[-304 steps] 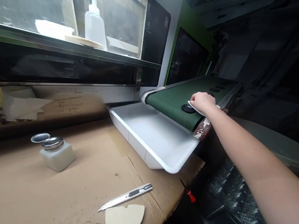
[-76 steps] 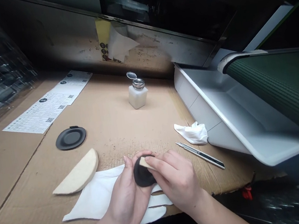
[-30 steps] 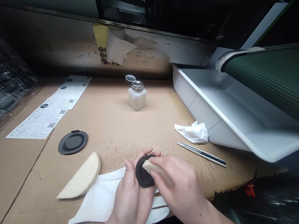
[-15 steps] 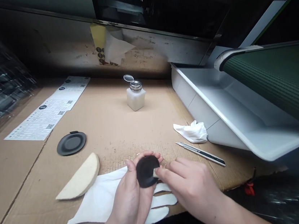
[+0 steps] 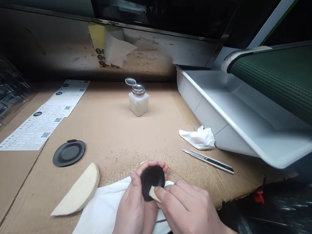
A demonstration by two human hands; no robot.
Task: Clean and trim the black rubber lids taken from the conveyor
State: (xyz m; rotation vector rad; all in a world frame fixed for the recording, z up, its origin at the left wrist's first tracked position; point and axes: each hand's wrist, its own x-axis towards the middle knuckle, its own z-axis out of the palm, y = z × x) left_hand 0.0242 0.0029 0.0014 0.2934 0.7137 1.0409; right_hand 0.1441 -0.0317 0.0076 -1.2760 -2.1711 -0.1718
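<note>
My left hand (image 5: pixel 133 207) holds a small black rubber disc (image 5: pixel 152 180) upright, its fingers curling behind it. My right hand (image 5: pixel 192 215) pinches a small cream pad (image 5: pixel 153 193) against the disc's lower edge, and most of the pad is hidden by my fingers. Under both hands lies a white cloth (image 5: pixel 100 217). To its left rests a half-round slab of cream foam (image 5: pixel 76 190), with a second black disc (image 5: pixel 68 153) beyond it on the cardboard.
The cardboard sheet (image 5: pixel 114 145) holds a pump dispenser bottle (image 5: pixel 139 103), printed sheets with QR codes (image 5: pixel 43 123), a utility knife (image 5: pixel 208 161) and crumpled white tissue (image 5: pixel 197 139). A white tray (image 5: pixel 230 123) sits at right beneath a green conveyor belt (image 5: pixel 284 78).
My right hand has moved down and left, bringing the cream pad to the disc's lower edge. The disc has turned in my left hand, and the view has drifted slightly.
</note>
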